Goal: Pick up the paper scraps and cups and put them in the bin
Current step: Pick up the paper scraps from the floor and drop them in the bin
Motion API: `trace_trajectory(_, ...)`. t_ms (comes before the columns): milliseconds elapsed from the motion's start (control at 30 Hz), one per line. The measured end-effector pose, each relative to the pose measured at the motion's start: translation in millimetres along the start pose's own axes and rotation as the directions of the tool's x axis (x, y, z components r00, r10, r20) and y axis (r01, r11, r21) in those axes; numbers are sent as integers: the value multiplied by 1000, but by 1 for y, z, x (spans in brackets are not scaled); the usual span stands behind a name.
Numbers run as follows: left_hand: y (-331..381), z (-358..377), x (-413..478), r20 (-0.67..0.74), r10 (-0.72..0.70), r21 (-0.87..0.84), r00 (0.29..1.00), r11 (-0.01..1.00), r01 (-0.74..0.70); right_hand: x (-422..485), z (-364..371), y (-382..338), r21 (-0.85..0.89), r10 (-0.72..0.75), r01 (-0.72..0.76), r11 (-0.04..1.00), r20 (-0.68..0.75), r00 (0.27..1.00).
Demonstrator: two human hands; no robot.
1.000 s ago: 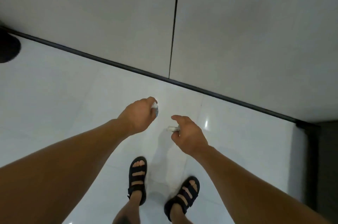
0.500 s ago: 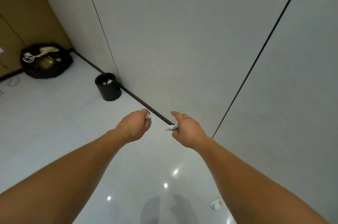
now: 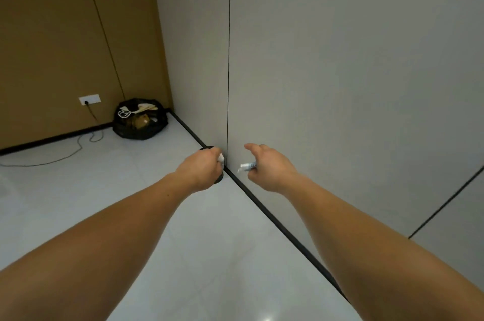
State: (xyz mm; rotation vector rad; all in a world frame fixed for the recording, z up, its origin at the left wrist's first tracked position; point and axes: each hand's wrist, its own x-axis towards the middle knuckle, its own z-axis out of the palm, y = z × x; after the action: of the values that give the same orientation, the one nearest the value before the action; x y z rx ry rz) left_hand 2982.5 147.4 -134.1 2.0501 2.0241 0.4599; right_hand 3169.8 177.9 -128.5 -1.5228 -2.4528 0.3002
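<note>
My left hand (image 3: 201, 168) is curled round a white paper scrap (image 3: 220, 157) whose tip shows at the knuckles. My right hand (image 3: 267, 166) pinches a small white scrap with dark print (image 3: 247, 165) between thumb and fingers. Both hands reach forward at the same height, a little apart. The small black bin (image 3: 208, 148) stands on the floor against the grey wall, almost wholly hidden behind my left hand; only parts of its rim and base show.
A grey panelled wall (image 3: 340, 72) with a black skirting strip (image 3: 275, 226) runs along the right. A full black rubbish bag (image 3: 140, 119) sits in the far corner by the brown wall. A cable (image 3: 65, 153) trails from a wall socket (image 3: 89, 99) over the pale floor.
My view has swung up and left from my feet to the corner. The bin, earlier visible to the left of my hands, is now behind my left hand. Both hands keep their scraps.
</note>
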Motion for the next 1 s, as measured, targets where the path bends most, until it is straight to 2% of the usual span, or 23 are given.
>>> trace_trajectory(267, -79, -47, 35, -69, -105, -39, 992, 994, 102, 97, 14, -53, -40, -97, 98, 994, 30, 995)
trace_trajectory(533, -146, -85, 150, -119, -133, 34, 984, 990, 138, 245, 28, -70, -38, -184, 184, 982, 5, 983)
trace_trajectory(800, -201, -108, 269, -118, -173, 74, 978, 981, 182, 394, 37, -66, -21, -214, 214, 977, 1, 977)
trace_trajectory(1000, -263, -108, 352, -77, -172, 45, 982, 983, 175, 488, 68, -67, -28, -142, 144, 989, 41, 989)
